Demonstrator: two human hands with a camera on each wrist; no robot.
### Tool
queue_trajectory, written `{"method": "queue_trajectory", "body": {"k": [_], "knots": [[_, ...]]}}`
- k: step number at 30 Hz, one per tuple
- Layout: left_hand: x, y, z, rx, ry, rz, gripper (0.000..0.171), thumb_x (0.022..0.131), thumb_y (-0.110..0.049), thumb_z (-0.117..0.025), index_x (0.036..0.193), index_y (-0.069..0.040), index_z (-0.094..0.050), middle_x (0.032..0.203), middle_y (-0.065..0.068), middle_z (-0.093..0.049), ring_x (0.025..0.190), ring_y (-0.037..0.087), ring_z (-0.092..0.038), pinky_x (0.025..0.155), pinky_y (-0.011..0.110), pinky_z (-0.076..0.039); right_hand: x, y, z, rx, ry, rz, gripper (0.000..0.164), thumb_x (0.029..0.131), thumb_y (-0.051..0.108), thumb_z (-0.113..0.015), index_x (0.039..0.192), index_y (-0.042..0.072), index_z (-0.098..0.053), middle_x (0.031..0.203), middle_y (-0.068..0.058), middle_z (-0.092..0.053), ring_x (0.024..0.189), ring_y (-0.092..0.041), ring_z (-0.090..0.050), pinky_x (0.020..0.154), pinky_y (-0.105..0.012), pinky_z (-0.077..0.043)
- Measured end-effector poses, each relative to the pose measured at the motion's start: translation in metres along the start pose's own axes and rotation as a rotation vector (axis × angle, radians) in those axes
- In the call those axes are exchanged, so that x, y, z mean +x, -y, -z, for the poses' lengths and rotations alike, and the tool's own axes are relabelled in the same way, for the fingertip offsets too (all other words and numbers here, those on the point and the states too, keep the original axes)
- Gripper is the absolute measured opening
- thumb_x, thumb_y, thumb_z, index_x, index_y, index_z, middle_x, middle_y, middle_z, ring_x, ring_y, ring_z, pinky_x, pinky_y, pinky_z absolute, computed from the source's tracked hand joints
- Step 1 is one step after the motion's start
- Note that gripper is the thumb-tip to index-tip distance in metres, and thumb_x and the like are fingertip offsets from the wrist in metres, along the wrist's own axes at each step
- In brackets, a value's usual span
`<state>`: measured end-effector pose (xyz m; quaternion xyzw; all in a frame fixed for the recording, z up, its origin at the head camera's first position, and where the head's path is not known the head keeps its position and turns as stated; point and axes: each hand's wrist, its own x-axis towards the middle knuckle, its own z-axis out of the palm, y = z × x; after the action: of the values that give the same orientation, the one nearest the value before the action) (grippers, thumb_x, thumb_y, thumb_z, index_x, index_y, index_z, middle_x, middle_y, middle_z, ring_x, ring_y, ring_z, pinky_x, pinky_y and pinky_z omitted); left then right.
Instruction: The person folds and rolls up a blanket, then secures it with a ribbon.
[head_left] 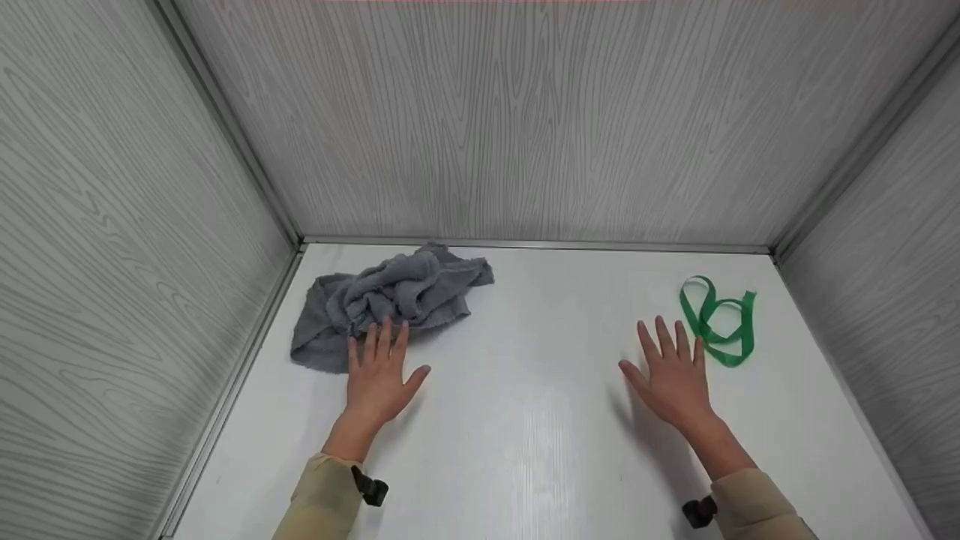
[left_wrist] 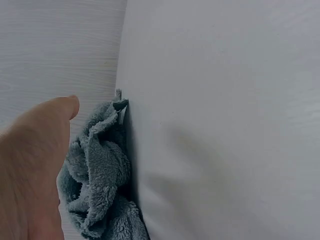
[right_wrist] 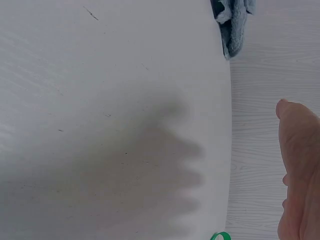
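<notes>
A crumpled grey towel [head_left: 405, 289] lies at the back left of the white table. My left hand [head_left: 379, 382] is spread palm down just in front of it, its fingertips overlapping the towel's near edge in the head view; whether they touch cannot be told. In the left wrist view, the towel [left_wrist: 102, 175] shows beyond the thumb. On the right, a loosely looped green ribbon [head_left: 739, 330] lies flat. Beside its left side my right hand [head_left: 675, 382] hovers with fingers spread, casting a shadow on the table. Neither hand holds anything.
The white tabletop [head_left: 525, 420] is bounded by grey wood-grain panels: a back wall [head_left: 525, 120], a left wall [head_left: 112, 225] and a right wall [head_left: 900, 247]. Metal trim [head_left: 540, 244] runs along the back edge. A small black device [head_left: 370, 487] sits at the left cuff.
</notes>
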<state>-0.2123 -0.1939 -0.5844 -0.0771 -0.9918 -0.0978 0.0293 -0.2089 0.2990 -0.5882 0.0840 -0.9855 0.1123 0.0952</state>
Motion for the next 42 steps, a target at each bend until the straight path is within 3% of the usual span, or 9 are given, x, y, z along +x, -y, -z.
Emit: {"method": "queue_trajectory", "body": {"k": [19,28,42], "knots": [[0.014,0.025,0.006,-0.091,0.012,0.074,0.092,0.101,-0.056,-0.057,0.166,-0.014,-0.007,0.169,0.021,0.000,0.154,0.043,-0.003,0.119,0.066,0.006,0.008,0.003,-0.002,0.000,0.030,0.017,0.080,0.103,0.059,-0.047,0.163,0.011,-0.026,0.166,-0.023,-0.020,0.153,-0.045,-0.006,0.120,-0.065,-0.002],[0.026,0.048,0.006,-0.174,0.053,0.165,0.099,0.098,-0.049,-0.065,0.165,-0.010,-0.004,0.168,0.027,-0.001,0.153,0.048,-0.002,0.117,0.070,0.001,0.019,0.003,-0.007,0.027,0.047,0.024,0.074,0.105,0.049,-0.052,0.162,0.009,-0.028,0.165,-0.024,-0.023,0.152,-0.047,-0.011,0.120,-0.065,-0.008],[0.042,0.080,-0.001,-0.198,0.137,0.220,0.095,0.101,-0.049,-0.059,0.165,-0.008,-0.002,0.167,0.028,0.006,0.151,0.052,0.004,0.116,0.073,0.000,0.032,0.027,-0.015,0.057,0.108,0.212,0.064,0.106,0.038,-0.057,0.159,0.009,-0.037,0.163,-0.019,-0.031,0.150,-0.041,-0.026,0.119,-0.059,-0.024]]}}
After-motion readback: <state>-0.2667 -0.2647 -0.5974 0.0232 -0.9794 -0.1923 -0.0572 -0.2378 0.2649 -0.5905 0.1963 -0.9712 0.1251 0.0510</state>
